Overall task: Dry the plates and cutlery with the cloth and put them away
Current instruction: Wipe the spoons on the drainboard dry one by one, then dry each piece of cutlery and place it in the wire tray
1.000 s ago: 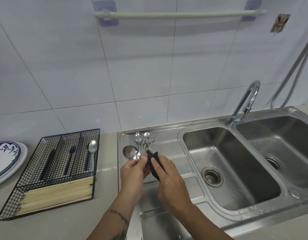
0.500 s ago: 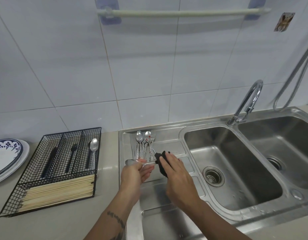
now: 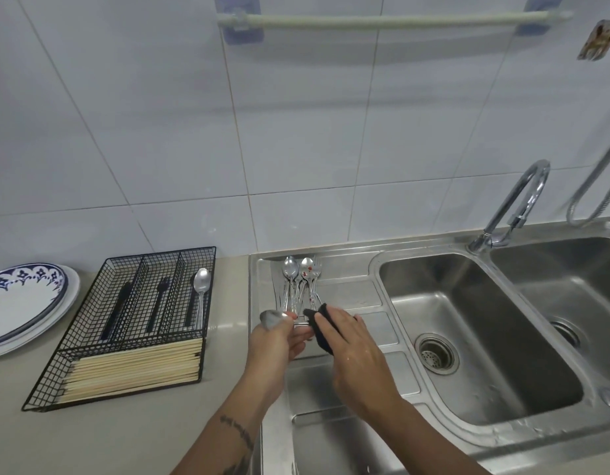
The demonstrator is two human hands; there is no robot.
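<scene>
The left hand (image 3: 279, 341) is gripping a shiny steel spoon (image 3: 274, 318) by its neck, bowl pointing left, above the ribbed steel draining board (image 3: 351, 296). The right hand (image 3: 355, 351) is pinching a small black cloth (image 3: 319, 325) around the spoon's handle. More wet steel spoons (image 3: 298, 279) are lying on the board just beyond. On the counter to the left, a black wire cutlery tray (image 3: 125, 323) is holding one dried spoon (image 3: 201, 293), dark-handled cutlery and pale chopsticks (image 3: 132, 368), beside blue-patterned white plates (image 3: 26, 299)
</scene>
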